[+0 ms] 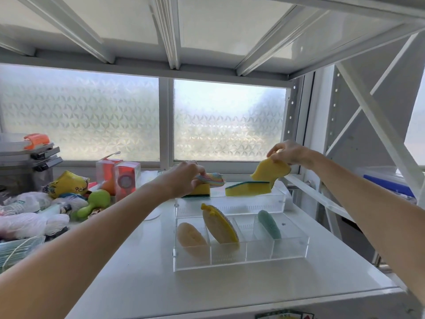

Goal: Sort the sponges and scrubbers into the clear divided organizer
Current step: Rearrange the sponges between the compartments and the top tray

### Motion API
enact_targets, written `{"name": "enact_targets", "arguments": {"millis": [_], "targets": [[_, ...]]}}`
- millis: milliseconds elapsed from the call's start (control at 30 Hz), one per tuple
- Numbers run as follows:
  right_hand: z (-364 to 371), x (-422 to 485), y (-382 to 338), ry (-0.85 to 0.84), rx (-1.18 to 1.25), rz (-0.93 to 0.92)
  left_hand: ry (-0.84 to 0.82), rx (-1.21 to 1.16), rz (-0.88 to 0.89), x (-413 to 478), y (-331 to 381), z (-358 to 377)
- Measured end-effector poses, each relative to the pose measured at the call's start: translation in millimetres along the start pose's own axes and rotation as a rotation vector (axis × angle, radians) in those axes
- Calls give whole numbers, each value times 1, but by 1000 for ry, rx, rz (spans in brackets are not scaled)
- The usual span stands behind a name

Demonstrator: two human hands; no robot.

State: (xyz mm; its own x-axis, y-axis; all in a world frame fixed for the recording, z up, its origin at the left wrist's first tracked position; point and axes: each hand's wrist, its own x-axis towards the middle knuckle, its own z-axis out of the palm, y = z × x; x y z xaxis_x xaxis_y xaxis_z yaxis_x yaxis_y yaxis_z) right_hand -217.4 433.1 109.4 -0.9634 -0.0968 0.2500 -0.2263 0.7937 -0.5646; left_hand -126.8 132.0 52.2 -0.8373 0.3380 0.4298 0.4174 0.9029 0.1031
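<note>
A clear divided organizer (241,264) stands on the white shelf. Its left compartment holds a beige scrubber (192,238), the one beside it a yellow mesh scrubber (220,224), and a right compartment a teal scrubber (269,224). Behind it a clear tray (230,207) holds a yellow-green sponge (248,188) and another yellow sponge (202,189). My left hand (181,178) pinches a rainbow-coloured scrubber (212,178) above that second sponge. My right hand (289,154) holds a yellow sponge (269,170) lifted over the tray's right end.
Clutter fills the left: a yellow pouch (67,184), a green toy (96,202), clear boxes with orange items (119,176), white yarn bundles (34,223), stacked bins (27,157). Shelf frame posts (377,125) stand at the right; a frosted window is behind.
</note>
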Motion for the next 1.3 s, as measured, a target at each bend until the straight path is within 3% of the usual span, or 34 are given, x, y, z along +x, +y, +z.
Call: {"name": "enact_targets", "arguments": {"millis": [100,200,300,433,667,800,900,1067,1233,1300], "targets": [[-15,-14,-11,212,-80,-140,7,-4,5,0,1,0],[-33,-50,-37,355,-11,-269,9,-5,7,1,1,1],[-36,-95,-64,187,13,-345,8,-3,-1,2,-1,1],[13,-133,-74,-72,-193,-393,28,-24,-37,2,1,1],[88,-137,-52,115,-419,-448,77,-43,-85,-2,3,-2],[104,-141,-41,99,-460,-452,69,-43,-97,5,5,-13],[105,-141,-40,97,-417,-441,-2,-98,-109,10,1,-25],[93,-123,-64,262,-245,-568,-18,-143,-133,15,-1,-39],[111,-81,-88,-72,-324,-514,-34,-171,-151,15,-2,-48],[117,-71,-88,-114,-346,-525,20,-200,-152,16,-3,-53]]}}
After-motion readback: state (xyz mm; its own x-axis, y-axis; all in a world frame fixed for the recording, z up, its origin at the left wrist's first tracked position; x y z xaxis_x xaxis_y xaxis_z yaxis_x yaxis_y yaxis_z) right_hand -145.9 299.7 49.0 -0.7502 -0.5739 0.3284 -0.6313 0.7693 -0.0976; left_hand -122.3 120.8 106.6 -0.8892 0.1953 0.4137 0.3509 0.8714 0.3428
